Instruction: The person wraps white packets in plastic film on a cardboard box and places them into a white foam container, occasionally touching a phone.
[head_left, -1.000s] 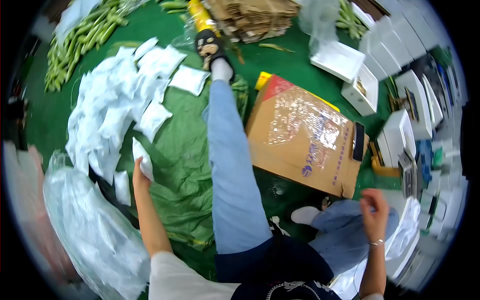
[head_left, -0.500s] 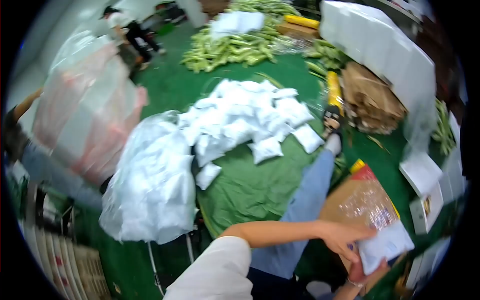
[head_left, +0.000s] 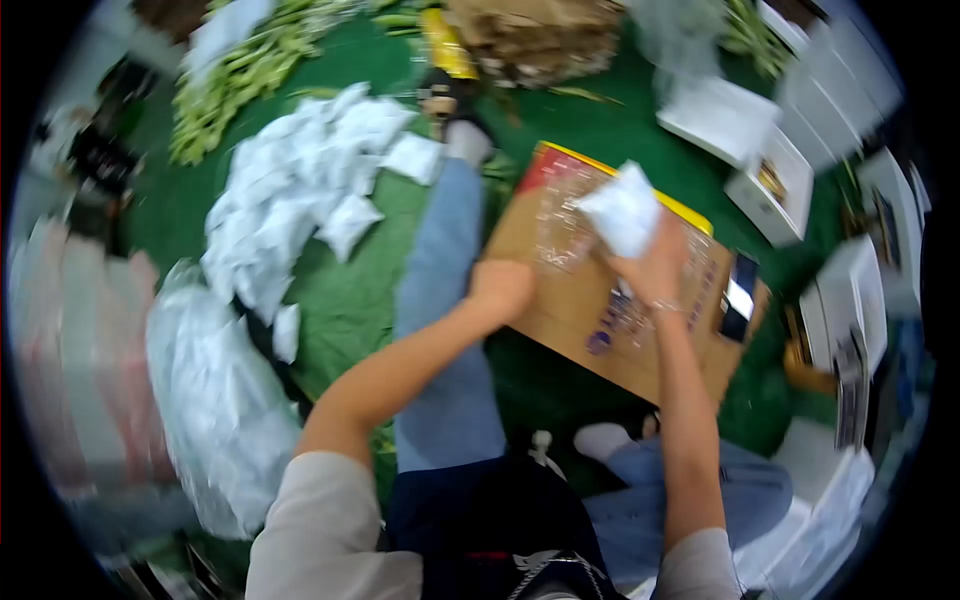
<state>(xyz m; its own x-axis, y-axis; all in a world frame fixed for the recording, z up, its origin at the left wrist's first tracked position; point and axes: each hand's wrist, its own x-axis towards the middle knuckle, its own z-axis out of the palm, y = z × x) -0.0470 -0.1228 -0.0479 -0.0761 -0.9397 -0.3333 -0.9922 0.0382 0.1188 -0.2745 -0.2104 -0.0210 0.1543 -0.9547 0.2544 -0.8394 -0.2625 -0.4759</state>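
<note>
A small white packet (head_left: pixel 622 212) is gripped in my right hand (head_left: pixel 660 262) above the far part of a brown cardboard box (head_left: pixel 560 300). Clear plastic and tape lie on the box, which has a red and yellow far edge. My left hand (head_left: pixel 502 290) is at the left edge of the box, its fingers curled; whether it holds the edge is hard to tell. A dark phone (head_left: pixel 739 297) lies at the right end of the box. Many white packets (head_left: pixel 290 180) are heaped on a green sheet (head_left: pixel 350 300) to the left.
Beside the heap stands a clear bag of white packets (head_left: pixel 215 400). Green vegetables (head_left: pixel 235 85) lie at the far left. Flattened brown paper (head_left: pixel 540 35) is at the far middle. White foam boxes (head_left: pixel 775 190) stand on the right. My outstretched leg (head_left: pixel 440 330) runs between sheet and box.
The view has turned right. My hands, together at the packet before, are now apart. The right one has carried the packet to the far side of the box; the left one is at the box's left edge.
</note>
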